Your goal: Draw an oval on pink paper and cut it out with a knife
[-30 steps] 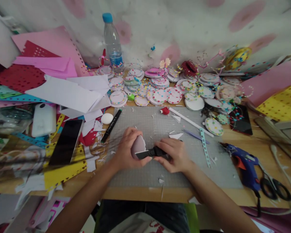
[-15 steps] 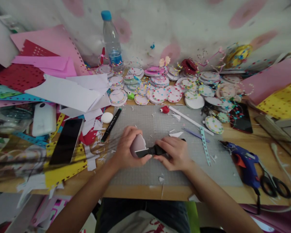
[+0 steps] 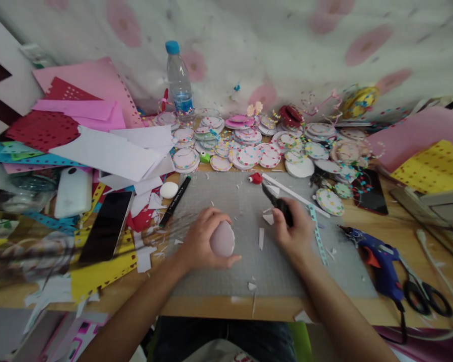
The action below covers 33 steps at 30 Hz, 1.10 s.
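My left hand is closed around a pale rounded piece, its thumb along the lower side. The piece's right edge looks ragged, and part of it is hidden by my fingers. My right hand grips a black utility knife, which points up and left, apart from the piece. Below both hands lies a grey cutting mat with small white scraps. A thin white strip rests on it between my hands.
Stacks of decorated paper discs line the back, with a water bottle. At left are a marker, a white egg-shaped thing and a phone. A glue gun and scissors lie at right.
My right hand has drawn the knife away from the pale piece, up and to the right. A thin white strip now shows on the mat. The left hand keeps its hold.
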### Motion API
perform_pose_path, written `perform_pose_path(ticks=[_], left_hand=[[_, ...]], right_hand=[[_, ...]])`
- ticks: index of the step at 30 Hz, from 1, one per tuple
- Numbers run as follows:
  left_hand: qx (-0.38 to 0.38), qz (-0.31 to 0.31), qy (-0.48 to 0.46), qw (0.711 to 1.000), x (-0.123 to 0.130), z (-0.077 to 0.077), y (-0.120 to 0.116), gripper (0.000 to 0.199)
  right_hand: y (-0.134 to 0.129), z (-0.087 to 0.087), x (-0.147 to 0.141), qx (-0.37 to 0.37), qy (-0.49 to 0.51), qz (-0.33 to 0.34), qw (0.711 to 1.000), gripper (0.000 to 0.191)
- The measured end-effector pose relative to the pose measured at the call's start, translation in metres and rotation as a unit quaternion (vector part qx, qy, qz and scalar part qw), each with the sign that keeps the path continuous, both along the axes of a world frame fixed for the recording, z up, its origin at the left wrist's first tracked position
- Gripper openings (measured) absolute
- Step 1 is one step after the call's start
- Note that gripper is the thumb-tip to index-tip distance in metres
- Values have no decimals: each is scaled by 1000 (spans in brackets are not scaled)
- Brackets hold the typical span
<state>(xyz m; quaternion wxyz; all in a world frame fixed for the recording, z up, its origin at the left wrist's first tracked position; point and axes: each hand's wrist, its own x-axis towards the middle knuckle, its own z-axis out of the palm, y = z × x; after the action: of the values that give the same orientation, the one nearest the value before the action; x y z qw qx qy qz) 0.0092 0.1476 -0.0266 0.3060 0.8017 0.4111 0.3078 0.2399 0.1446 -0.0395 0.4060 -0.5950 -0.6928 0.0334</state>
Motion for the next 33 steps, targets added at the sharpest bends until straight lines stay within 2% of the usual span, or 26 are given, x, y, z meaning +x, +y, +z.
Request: perform_pose_path(ticks=[2, 4, 8, 10, 11, 12, 14, 15, 16, 17, 23, 30, 33], left_hand=[[-16, 8, -8, 1000, 0, -2, -1, 61], [-26, 25, -14, 999, 0, -4, 0, 62], [-34, 14, -1, 999, -1, -10, 1, 68], [-34, -5, 4, 999, -1, -13, 1, 72], [-36, -13, 3, 999, -1, -14, 1, 74], [-37, -20, 1, 999, -1, -15, 1, 76], [-34, -33, -1, 999, -1, -17, 1, 77], [-30, -39, 1, 999, -1, -18, 1, 77], [-25, -42, 6, 999, -1, -18, 0, 76], [-21, -46, 12, 999, -1, -18, 0, 76], [-39, -62, 39, 997, 1, -15, 0, 80], [-43, -63, 28, 997, 2, -14, 0, 84], [-52, -68, 34, 996, 1, -16, 0, 91]], right_hand=[[3, 2, 5, -26, 17, -34, 999, 25], [3, 5, 4, -56, 24, -18, 998, 24], [-2, 19, -7, -142, 57, 57, 987, 23], [-6, 28, -10, -234, 114, 114, 959, 22], [-8, 33, -11, -303, 155, 143, 929, 23], [-9, 36, -12, -379, 201, 168, 887, 26], [-11, 40, -13, -510, 289, 207, 783, 33], [-12, 39, -14, -549, 323, 221, 738, 35], [-12, 37, -16, -568, 352, 231, 707, 37], [-13, 34, -18, -571, 373, 236, 692, 38], [-13, 17, -34, -533, 438, 196, 697, 36], [-17, 20, -43, -502, 457, 171, 714, 31], [-19, 19, -46, -499, 479, 163, 704, 28]])
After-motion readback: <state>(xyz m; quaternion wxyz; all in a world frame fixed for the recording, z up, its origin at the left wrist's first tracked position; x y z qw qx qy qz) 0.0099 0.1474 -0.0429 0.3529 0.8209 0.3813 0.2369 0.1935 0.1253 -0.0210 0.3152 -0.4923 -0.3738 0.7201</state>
